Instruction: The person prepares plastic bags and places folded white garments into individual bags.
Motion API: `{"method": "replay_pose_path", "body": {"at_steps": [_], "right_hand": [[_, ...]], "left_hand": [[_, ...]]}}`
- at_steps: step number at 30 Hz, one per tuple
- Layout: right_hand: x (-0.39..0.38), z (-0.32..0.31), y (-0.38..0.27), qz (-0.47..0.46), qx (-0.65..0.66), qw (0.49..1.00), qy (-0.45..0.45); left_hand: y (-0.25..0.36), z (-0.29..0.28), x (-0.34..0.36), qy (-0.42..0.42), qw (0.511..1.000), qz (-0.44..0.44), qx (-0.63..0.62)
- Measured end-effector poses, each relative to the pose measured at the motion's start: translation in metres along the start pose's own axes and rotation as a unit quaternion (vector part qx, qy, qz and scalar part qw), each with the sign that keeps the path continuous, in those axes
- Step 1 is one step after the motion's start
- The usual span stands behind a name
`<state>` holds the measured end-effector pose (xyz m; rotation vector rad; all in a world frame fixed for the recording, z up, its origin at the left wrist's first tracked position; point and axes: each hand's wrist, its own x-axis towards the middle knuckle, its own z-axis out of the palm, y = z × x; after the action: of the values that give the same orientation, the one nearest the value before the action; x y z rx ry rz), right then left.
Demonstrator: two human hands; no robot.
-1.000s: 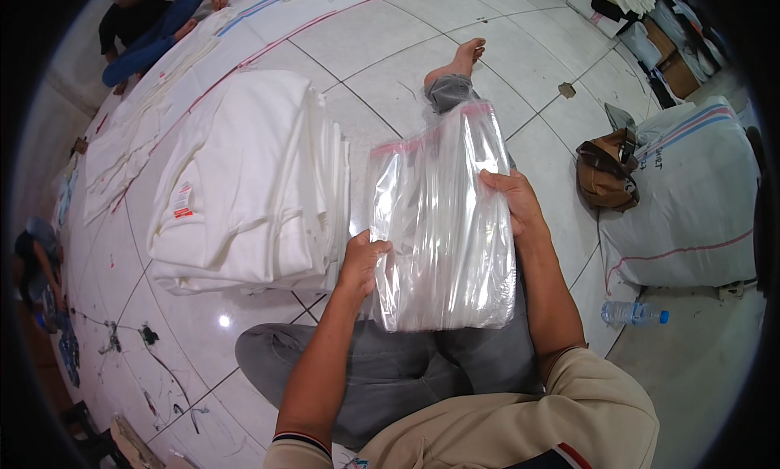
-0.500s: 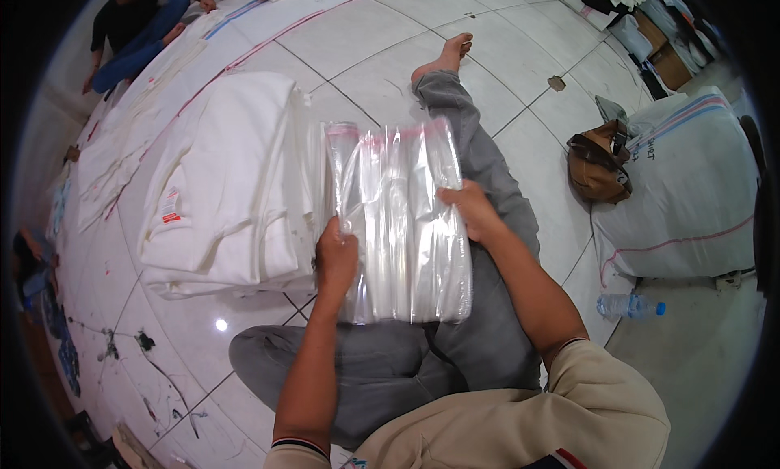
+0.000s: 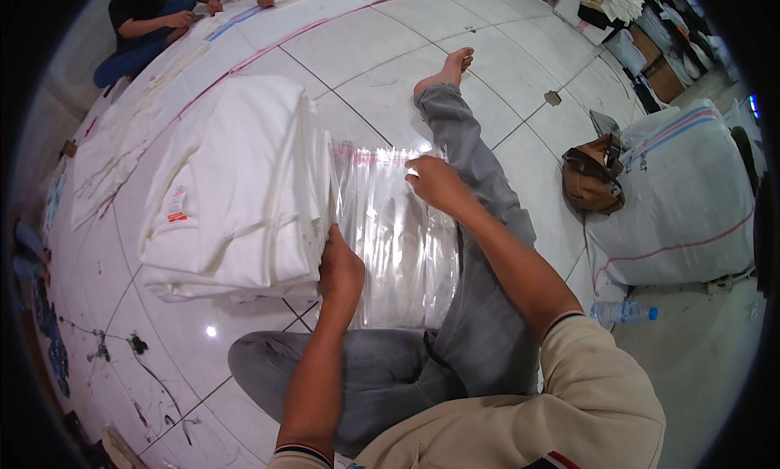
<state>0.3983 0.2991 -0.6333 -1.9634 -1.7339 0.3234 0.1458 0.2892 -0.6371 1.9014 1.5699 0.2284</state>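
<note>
The right hand (image 3: 439, 181) is at the upper edge of a stack of clear plastic bags (image 3: 398, 250), its fingers bent near the reddish strip; I cannot tell whether they pinch it. The left hand (image 3: 341, 270) is at the left side of the stack, its fingers mostly hidden, so I cannot tell if they grip. The stack lies flat between the person's right leg, in grey trousers (image 3: 496, 185), and a thick pile of folded white garments (image 3: 236, 193), which is just beside it.

Under these is a floor (image 3: 422, 22) of pale, glossy tiles with dark joints. On the right there are a water bottle (image 3: 623, 312) lying on its side, a brown bag (image 3: 591, 177) and a big white sack (image 3: 682, 217). At the upper left, a co-worker (image 3: 146, 22) sits near a long white sheet with red edging (image 3: 301, 18).

Half a second ago, both hands held the stack by its sides, raised and nearer to the camera. Now it is lower, and the right hand has moved from the right side to the upper edge.
</note>
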Motion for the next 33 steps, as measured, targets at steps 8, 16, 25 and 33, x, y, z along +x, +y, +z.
{"method": "replay_pose_path", "body": {"at_steps": [8,16,25,33], "right_hand": [[0.045,0.046,0.034,0.004,-0.160,0.985,-0.064],[0.048,0.056,0.041,-0.021,-0.176,0.984,-0.011],[0.048,0.050,0.032,0.069,-0.154,0.984,-0.052],[0.040,0.051,0.034,0.022,-0.185,0.982,-0.004]], "left_hand": [[0.005,-0.004,0.001,-0.019,0.999,-0.025,0.019],[0.008,-0.007,0.002,-0.057,0.996,-0.060,0.013],[0.013,-0.014,-0.003,-0.060,0.996,-0.064,0.002],[-0.008,0.004,0.001,0.019,1.000,0.006,-0.001]]}}
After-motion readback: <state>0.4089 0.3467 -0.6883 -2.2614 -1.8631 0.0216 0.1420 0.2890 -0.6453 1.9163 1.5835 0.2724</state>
